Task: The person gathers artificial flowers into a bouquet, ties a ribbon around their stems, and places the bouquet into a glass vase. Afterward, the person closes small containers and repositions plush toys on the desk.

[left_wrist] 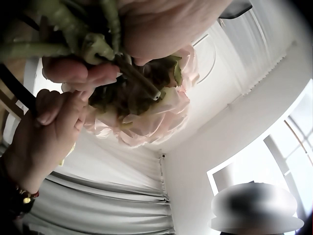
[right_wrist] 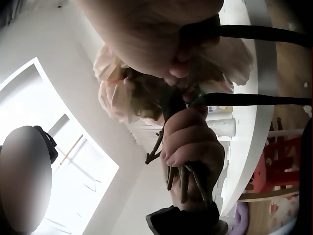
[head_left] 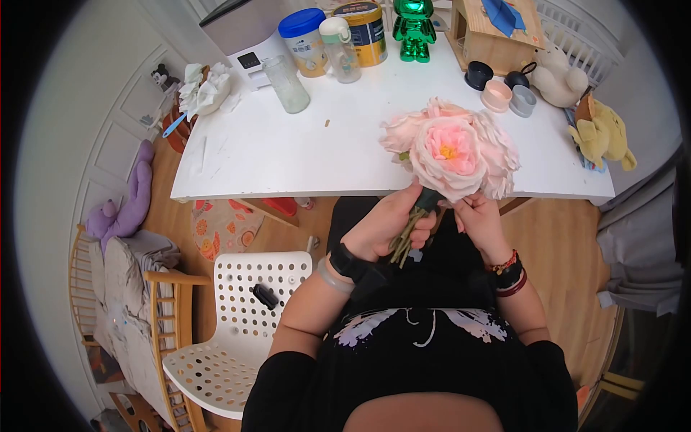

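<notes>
My left hand [head_left: 389, 223] grips a bunch of pink roses [head_left: 450, 147] by its green stems [head_left: 404, 241], just below the blooms and over the table's front edge. Around the top of the stems runs a dark green band [head_left: 430, 197]. In the right wrist view two dark strips of ribbon [right_wrist: 259, 99] trail from the bunch and the right hand. Close under the flowers, my right hand [head_left: 479, 219] has its fingers curled and pinches the ribbon. The left wrist view shows the cut stem ends [left_wrist: 154, 94] close up, with the right hand's fingertips beside the left fingers.
On the white table [head_left: 237, 158] stand a cloudy glass [head_left: 286, 86], tubs, a bottle, a green shiny figure [head_left: 414, 32] and small cups [head_left: 497, 95]. A yellow plush toy [head_left: 603, 133] lies at the right edge. A white perforated chair [head_left: 252, 302] stands to my left.
</notes>
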The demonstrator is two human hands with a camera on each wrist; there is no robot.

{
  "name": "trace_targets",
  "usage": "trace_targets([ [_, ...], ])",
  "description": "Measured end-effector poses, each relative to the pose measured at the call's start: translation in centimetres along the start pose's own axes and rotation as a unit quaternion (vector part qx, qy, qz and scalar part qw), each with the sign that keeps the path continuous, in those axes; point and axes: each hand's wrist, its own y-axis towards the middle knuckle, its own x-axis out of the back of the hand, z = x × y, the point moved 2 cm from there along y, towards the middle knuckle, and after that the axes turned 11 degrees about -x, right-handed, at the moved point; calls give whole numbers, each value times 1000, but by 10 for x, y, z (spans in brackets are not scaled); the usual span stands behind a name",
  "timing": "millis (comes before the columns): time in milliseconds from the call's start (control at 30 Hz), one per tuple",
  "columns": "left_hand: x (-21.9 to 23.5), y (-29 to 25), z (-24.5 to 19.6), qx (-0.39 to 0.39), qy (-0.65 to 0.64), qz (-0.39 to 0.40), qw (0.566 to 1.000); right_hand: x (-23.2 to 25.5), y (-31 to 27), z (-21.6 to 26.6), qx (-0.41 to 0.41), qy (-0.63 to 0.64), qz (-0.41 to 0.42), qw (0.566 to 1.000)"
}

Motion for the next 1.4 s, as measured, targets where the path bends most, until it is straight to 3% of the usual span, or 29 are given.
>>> trace_targets([
  [67,-1,-2,-3,6,5,25,1000,6,5,-2,-22,-36,100,994],
  [367,-15,-8,-4,42,-35,74,996,3,-1,0,-21,-21,221,975],
  [467,-21,-11,0,73,-50,49,995,10,-8,13,-75,-106,154,979],
  [500,-24,-12,-2,61,-53,60,995,13,-5,17,-80,-77,230,967],
  [633,-25,-10,3,55,-106,92,989,15,-4,24,-138,-110,221,959],
  [700,-25,-9,7,48,-102,85,990,9,-3,12,-130,-61,135,980],
  [733,-25,-8,8,40,-100,76,991,4,-3,3,-130,-61,135,980],
  [800,-30,-8,7,49,-96,53,993,-2,-3,-9,-49,22,91,994],
  [867,-27,-9,7,57,-92,29,994,-4,-5,-9,-36,38,79,996],
  [967,-18,-11,7,43,-69,39,996,3,-3,-13,-44,-63,102,992],
  [1000,-16,-13,3,17,5,16,1000,11,-3,-15,-44,-62,102,992],
  [1067,-17,-18,-2,-9,77,-6,997,19,-7,-11,152,-306,146,928],
  [1100,-19,-21,-7,-50,152,-33,987,25,-10,-6,196,-368,130,900],
  [1133,-20,-24,-11,-90,226,-61,968,39,-6,-11,196,-369,131,899],
  [1200,-6,-24,-7,-112,234,-54,964,67,3,-19,276,-460,105,838],
  [1233,-2,-22,-6,-125,321,-24,938,70,4,-7,276,-461,106,837],
  [1267,-1,-22,-5,-136,406,6,904,74,5,13,163,-358,154,906],
  [1300,-3,-23,-5,-136,405,6,904,77,3,25,46,-244,196,949],
  [1400,-14,-26,-2,-127,360,40,923,76,-6,39,32,-218,249,943],
])
